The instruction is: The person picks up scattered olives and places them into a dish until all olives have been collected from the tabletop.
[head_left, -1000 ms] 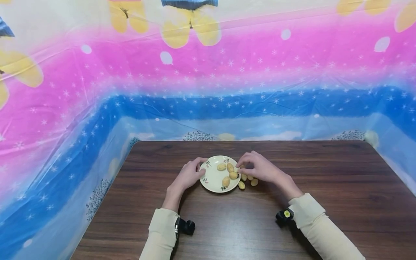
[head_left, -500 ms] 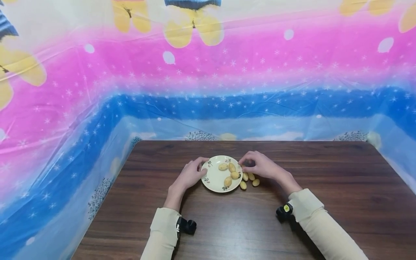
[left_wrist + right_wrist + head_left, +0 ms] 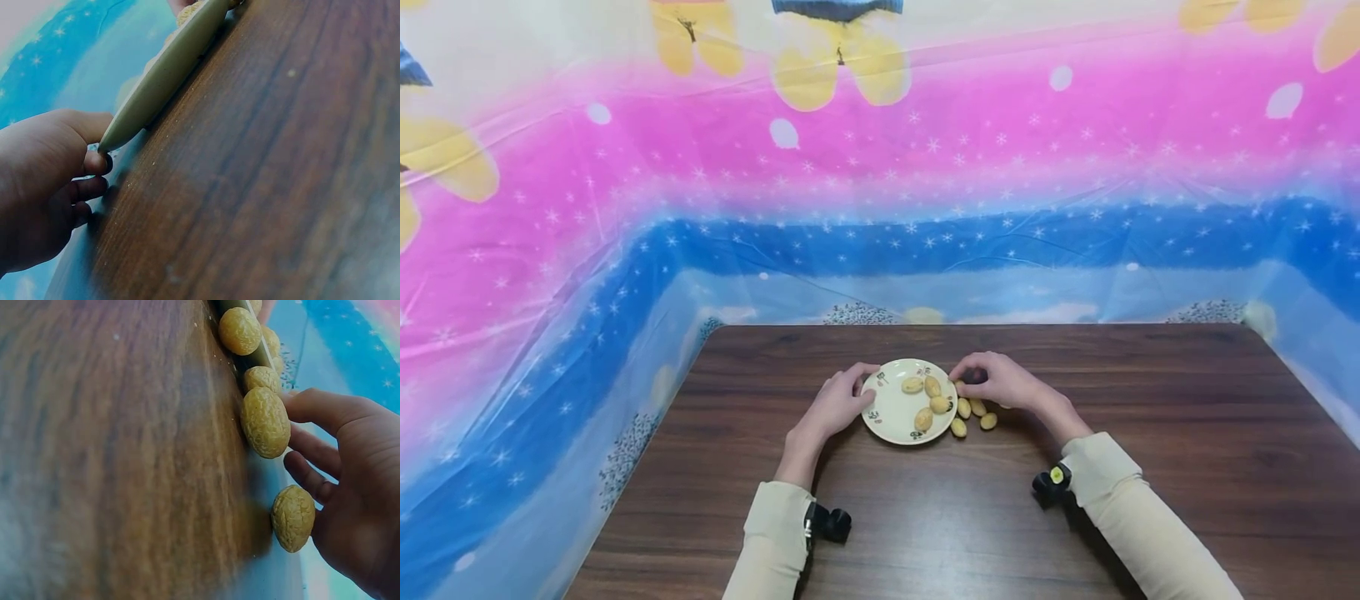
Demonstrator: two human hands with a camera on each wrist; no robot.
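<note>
A round cream plate (image 3: 895,421) with small printed marks lies on the table, bearing several small yellow, wrinkled potatoes (image 3: 923,419). My left hand (image 3: 838,404) grips the plate's left rim; the left wrist view shows the thumb above the rim and the fingers curled below. At the opposite rim, my right hand (image 3: 1003,383) has its thumb and forefinger close together over a potato beside the plate. I cannot tell whether those fingertips pinch it. More potatoes (image 3: 265,422) lie on the table under and in front of the right hand; one (image 3: 292,519) is near its palm.
The dark wood table (image 3: 880,517) reaches back to a hanging cloth (image 3: 880,242) in pink and blue with snowflakes. Small black cameras (image 3: 831,523) are strapped at both wrists, over cream sleeves (image 3: 767,542).
My right hand has drawn slightly right, from over the plate's edge to just beside the rim. The left hand and the plate stay in place.
</note>
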